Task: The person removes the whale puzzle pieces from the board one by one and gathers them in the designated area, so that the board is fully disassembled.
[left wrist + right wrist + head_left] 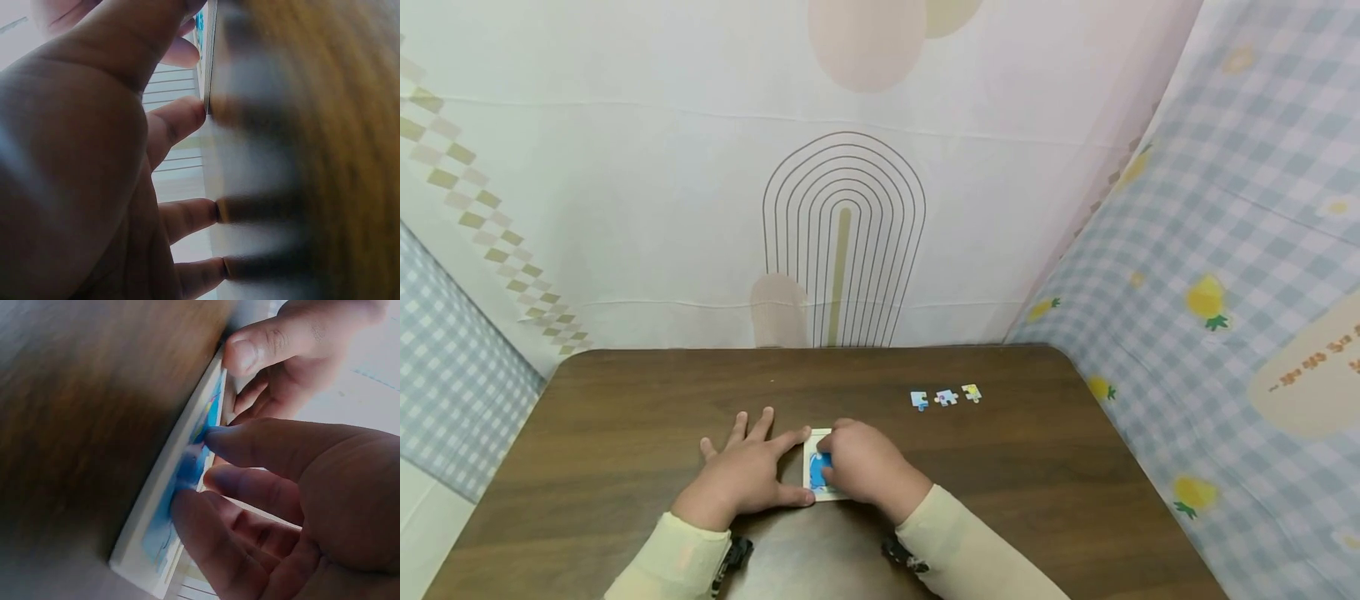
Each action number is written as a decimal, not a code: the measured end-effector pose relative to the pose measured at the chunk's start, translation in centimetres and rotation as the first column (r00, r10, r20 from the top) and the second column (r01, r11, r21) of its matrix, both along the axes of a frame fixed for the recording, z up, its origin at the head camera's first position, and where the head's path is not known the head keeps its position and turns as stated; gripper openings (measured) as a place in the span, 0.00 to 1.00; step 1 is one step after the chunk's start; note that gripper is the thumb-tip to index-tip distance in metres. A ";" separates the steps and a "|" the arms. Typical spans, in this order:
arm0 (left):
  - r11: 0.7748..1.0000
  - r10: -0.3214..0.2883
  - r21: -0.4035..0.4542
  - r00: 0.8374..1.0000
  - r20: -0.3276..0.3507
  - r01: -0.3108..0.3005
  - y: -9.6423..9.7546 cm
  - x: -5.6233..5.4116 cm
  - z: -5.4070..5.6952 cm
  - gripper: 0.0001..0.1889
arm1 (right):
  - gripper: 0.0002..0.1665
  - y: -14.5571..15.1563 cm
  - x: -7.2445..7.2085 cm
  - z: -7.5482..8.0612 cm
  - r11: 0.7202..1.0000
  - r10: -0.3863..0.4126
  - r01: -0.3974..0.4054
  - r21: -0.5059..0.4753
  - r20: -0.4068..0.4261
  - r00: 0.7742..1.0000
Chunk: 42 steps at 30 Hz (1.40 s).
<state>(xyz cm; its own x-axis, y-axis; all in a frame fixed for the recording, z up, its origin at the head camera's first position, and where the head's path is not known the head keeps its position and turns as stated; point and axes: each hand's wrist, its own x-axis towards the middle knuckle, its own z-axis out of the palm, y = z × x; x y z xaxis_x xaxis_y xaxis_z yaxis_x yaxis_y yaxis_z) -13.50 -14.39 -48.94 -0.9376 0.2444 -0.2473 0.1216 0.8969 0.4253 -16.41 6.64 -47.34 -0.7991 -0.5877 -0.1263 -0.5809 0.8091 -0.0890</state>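
A small puzzle board (807, 473) with a pale frame and a blue picture lies flat on the brown table. My left hand (748, 475) spreads its fingers beside it, with the thumb and index fingertips touching the board's left edge and corners. Over the board's right part, my right hand (872, 467) hides much of the picture. In the right wrist view, its thumb and a curled finger pinch a blurred puzzle piece (190, 464) against the blue picture. That piece's outline is hard to make out.
Three loose jigsaw pieces, a blue one (919, 401), a pale one (946, 397) and a yellowish one (972, 392), lie in a row farther back on the right. Behind the table (1037, 500) hangs a patterned white cloth (662, 208); checked cloth (1262, 208) borders the right side.
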 end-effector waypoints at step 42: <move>1.000 -0.001 -0.002 1.000 -0.002 0.001 -0.1 -0.1 -0.3 0.56 | 0.16 -1.4 0.1 0.6 0.995 -0.100 0.101 0.004 0.106 0.989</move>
